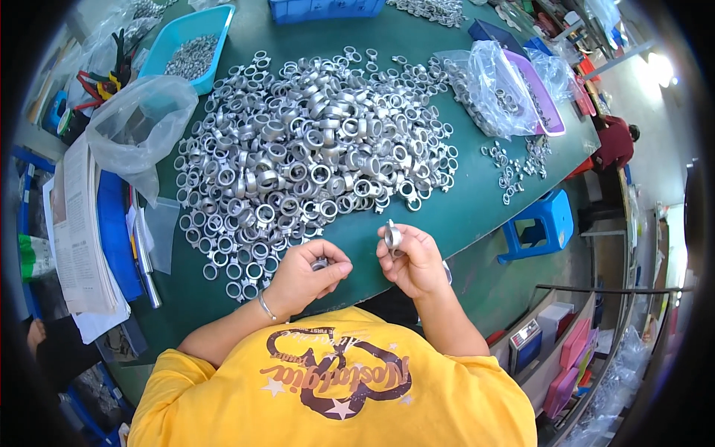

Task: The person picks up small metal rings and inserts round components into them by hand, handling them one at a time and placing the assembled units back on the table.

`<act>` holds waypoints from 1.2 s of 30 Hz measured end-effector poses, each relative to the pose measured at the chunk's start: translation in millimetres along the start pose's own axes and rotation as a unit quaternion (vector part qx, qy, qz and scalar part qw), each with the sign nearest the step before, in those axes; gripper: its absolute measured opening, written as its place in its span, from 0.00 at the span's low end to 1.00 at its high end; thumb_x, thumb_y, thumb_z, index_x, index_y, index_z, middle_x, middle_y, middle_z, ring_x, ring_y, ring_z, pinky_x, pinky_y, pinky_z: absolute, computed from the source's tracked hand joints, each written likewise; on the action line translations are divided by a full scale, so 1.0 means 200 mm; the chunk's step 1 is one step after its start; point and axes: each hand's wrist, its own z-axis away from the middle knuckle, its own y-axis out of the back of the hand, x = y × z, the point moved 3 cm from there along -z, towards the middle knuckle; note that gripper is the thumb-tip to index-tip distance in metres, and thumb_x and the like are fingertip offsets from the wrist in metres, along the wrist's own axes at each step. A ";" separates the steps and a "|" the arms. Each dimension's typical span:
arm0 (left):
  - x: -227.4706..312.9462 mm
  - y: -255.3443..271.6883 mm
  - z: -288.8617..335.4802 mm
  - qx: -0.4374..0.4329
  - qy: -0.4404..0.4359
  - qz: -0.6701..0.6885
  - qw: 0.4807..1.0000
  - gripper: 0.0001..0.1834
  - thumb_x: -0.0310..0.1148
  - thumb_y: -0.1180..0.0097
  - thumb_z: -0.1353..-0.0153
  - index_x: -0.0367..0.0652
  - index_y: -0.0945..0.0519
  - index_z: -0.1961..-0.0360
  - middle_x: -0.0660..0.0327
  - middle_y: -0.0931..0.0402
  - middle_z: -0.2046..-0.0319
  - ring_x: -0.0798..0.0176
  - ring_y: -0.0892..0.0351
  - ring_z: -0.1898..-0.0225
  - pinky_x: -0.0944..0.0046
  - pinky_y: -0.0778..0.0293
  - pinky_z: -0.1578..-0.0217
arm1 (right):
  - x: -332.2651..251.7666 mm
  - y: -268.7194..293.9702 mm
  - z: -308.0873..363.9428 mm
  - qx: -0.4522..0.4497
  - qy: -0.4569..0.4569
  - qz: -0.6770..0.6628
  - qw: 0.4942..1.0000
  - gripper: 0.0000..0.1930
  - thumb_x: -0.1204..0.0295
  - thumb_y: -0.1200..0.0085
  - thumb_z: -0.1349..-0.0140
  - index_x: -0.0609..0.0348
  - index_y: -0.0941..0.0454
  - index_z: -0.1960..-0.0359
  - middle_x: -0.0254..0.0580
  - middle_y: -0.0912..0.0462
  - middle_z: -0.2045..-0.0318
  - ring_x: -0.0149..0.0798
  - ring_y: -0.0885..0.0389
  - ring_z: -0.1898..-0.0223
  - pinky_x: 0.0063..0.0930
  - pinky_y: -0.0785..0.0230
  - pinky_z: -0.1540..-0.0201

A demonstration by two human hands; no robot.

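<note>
A big heap of silver metal rings with small lugs (320, 141) covers the middle of the green table. At the table's near side, my right hand (415, 262) pinches one metal ring (392, 237) between thumb and fingers, held up off the surface. My left hand (307, 274) is curled beside the heap's near edge, a bracelet on its wrist. A bit of another metal ring (320, 263) shows inside its closed fingers; the rest of that ring is hidden.
A turquoise tub (212, 33) of small metal parts and an open plastic bag (138, 123) stand at the left, beside papers (78, 223). At right are a purple tray (547, 108), a bagged batch of parts (495, 89) and loose small parts (510, 167). A blue stool (547, 223) stands beyond the table edge.
</note>
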 end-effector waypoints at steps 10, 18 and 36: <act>-0.01 0.00 -0.01 -0.022 0.027 0.062 0.997 0.06 0.29 0.50 0.39 0.36 0.26 0.66 0.59 0.26 0.77 0.73 0.32 0.83 0.77 0.40 0.86 | 0.02 -0.06 -0.03 0.014 0.156 0.105 0.982 0.07 0.83 0.52 0.43 0.62 0.24 0.64 0.44 0.20 0.70 0.31 0.21 0.72 0.19 0.32 0.80; -0.08 -0.01 -0.02 -0.102 0.155 0.278 0.942 0.14 0.39 0.59 0.34 0.38 0.28 0.62 0.54 0.24 0.72 0.67 0.24 0.77 0.76 0.36 0.88 | -0.12 -0.24 -0.04 -0.025 0.496 0.579 0.646 0.10 0.85 0.44 0.54 0.63 0.22 0.67 0.47 0.20 0.69 0.44 0.22 0.69 0.31 0.29 0.67; -0.06 0.01 -0.02 -0.071 0.118 0.259 0.956 0.05 0.32 0.53 0.38 0.43 0.30 0.69 0.56 0.27 0.73 0.67 0.31 0.77 0.73 0.40 0.84 | -0.20 -0.18 -0.12 0.021 0.445 0.429 0.786 0.08 0.79 0.37 0.52 0.64 0.24 0.72 0.36 0.24 0.76 0.26 0.31 0.76 0.18 0.40 0.75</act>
